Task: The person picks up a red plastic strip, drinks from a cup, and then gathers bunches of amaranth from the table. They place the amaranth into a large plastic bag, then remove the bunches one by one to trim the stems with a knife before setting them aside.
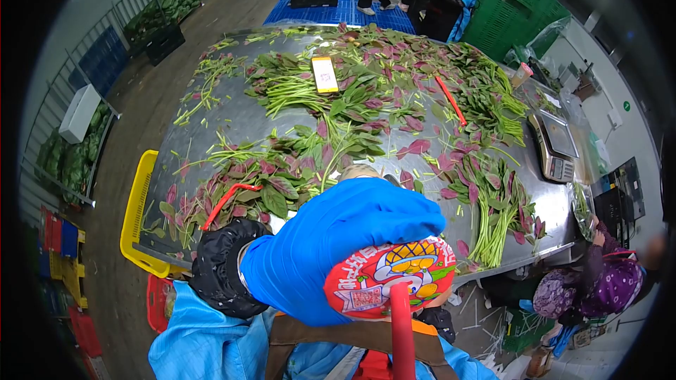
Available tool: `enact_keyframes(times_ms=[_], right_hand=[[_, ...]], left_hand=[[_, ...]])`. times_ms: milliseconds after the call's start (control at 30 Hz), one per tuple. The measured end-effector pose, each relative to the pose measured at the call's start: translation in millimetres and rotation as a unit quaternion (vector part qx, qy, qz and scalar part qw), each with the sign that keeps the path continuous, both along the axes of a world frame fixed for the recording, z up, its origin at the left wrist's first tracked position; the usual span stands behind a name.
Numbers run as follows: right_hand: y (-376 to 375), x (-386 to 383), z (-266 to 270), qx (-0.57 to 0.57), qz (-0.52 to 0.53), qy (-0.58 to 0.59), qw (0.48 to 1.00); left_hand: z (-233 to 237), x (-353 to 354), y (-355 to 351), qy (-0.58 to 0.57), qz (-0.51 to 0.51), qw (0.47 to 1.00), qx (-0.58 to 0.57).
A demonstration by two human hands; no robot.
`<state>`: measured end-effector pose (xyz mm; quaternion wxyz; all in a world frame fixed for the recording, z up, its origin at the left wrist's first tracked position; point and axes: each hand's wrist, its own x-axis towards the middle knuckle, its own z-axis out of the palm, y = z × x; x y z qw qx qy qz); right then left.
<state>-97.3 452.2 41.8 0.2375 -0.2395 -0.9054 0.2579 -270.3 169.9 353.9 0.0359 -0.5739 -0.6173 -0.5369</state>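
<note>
My left hand, in a blue glove and dark cuff, is closed at the upper edge of a round red printed tag with a cartoon and a QR code. A red strip runs from the tag's middle towards the camera. My right hand is mostly hidden behind the tag; only a sliver shows near its lower right edge, above a dark cuff. Just beyond my left hand lie red-and-green leafy stems on the metal table. One loose red strip lies left of that hand, another farther back.
A phone-like white card with a yellow frame rests on the greens. A scale stands at the right edge. A yellow crate borders the table's left side. People stand behind; another person is at lower right.
</note>
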Motion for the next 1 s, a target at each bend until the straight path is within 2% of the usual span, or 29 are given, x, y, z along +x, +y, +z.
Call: enact_keyframes(times_ms=[233, 433, 533, 667, 967, 1000], right_hand=[[-0.6, -0.6, 0.5, 0.014, 0.0, 0.002, 1.0], [0.9, 0.1, -2.3, 0.015, -0.001, 0.0, 1.0], [1.5, 1.2, -5.0, 0.013, -0.003, -0.008, 1.0], [3.0, 0.7, -12.7, 0.04, 0.002, 0.013, 0.999], [12.0, 4.6, -38.0, -0.013, 0.0, 0.003, 1.0], [12.2, 5.2, -38.9, -0.012, -0.001, -0.001, 1.0]], left_hand=[[-9.0, 0.3, 4.4, -0.034, -0.001, 0.999, 0.04], [-11.1, 0.2, 5.5, -0.047, 0.0, 0.999, 0.021], [-13.6, 1.1, 5.1, -0.08, -0.005, 0.996, 0.03], [-18.8, 4.2, 8.1, -0.201, -0.038, 0.977, 0.065], [-33.9, 5.1, 14.0, -0.202, -0.04, 0.978, 0.036], [-27.2, 2.0, 11.0, -0.173, -0.057, 0.983, -0.008]])
